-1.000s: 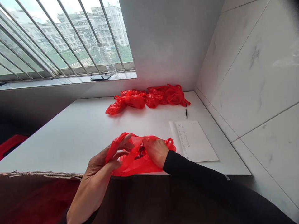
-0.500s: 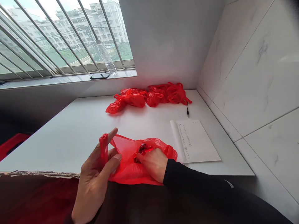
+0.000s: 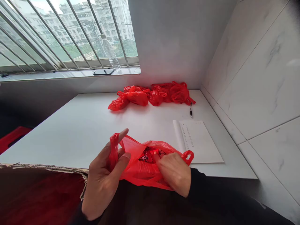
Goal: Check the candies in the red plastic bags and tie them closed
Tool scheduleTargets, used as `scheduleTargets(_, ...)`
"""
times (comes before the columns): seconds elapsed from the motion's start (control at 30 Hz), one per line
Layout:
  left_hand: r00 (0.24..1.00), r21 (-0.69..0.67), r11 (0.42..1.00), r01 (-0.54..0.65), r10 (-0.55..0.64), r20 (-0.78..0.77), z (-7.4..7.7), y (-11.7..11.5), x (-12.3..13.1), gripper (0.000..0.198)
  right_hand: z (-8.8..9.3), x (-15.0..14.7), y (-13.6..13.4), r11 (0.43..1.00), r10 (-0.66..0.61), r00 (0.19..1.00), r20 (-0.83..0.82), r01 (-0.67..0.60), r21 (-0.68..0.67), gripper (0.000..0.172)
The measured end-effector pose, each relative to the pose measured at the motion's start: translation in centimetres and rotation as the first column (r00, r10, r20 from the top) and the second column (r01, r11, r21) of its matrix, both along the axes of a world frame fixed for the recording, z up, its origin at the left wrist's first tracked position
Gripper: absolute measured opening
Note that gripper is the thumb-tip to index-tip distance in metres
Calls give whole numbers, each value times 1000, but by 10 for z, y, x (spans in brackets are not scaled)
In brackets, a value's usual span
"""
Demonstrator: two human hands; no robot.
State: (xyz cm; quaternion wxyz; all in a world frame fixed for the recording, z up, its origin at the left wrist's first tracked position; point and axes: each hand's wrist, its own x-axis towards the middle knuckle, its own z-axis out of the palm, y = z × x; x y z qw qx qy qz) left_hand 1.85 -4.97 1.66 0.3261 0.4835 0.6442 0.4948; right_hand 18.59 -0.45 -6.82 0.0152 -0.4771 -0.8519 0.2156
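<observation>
A thin red plastic bag [image 3: 140,173] lies open at the front edge of the white table. One of its handles is looped over the index finger of my left hand [image 3: 106,170], which is closed round the plastic. Dark-patterned, shiny red packets [image 3: 147,155] show in the mouth of the bag. My right hand [image 3: 175,170] reaches into that mouth with curled fingers; the fingertips are against the packets and partly hidden, so what they grip is unclear. The bag's other handle [image 3: 188,157] stands up just behind my right hand.
Several filled red bags [image 3: 157,93] sit along the back of the table [image 3: 70,125]. A printed paper pad [image 3: 201,140] and a pen [image 3: 191,112] lie at the right. A cardboard box [image 3: 47,168] holds red material. A bottle [image 3: 111,54] and phone [image 3: 103,72] rest on the sill.
My right hand has shifted right within the bag's mouth, and more of the packets shows. The right-hand bag handle has come into view. My left hand still keeps its handle.
</observation>
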Motion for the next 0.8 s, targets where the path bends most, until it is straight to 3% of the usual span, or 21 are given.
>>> scheduleTargets(0.27, 1000, 45, 999, -26, 27, -13, -10, 2, 2, 50, 13, 18, 1, 1000, -27, 986, 166, 23, 20, 35)
scheduleTargets(0.4, 994, 85, 996, -15, 24, -111, -8, 0, 0, 50, 24, 36, -16, 992, 13, 1000, -12, -12, 124, 26)
scheduleTargets(0.57, 994, 337, 941, -23, 58, -93, -4, 3, -5, 37, 33, 82, -27, 917, -62, 975, -216, 141, 372, 50)
scheduleTargets(0.63, 997, 406, 913, -45, 65, -36, -4, 6, -8, 33, 31, 101, -23, 943, -128, 975, -180, 176, 282, 61)
scheduleTargets(0.7, 999, 410, 911, -50, 52, 6, -3, 8, -10, 30, 32, 114, -17, 971, -210, 966, -151, 224, 86, 48)
scheduleTargets(0.8, 991, 377, 926, -7, -44, 125, 0, 12, -12, 24, 46, 122, -9, 950, -310, 932, -187, 294, -109, 28)
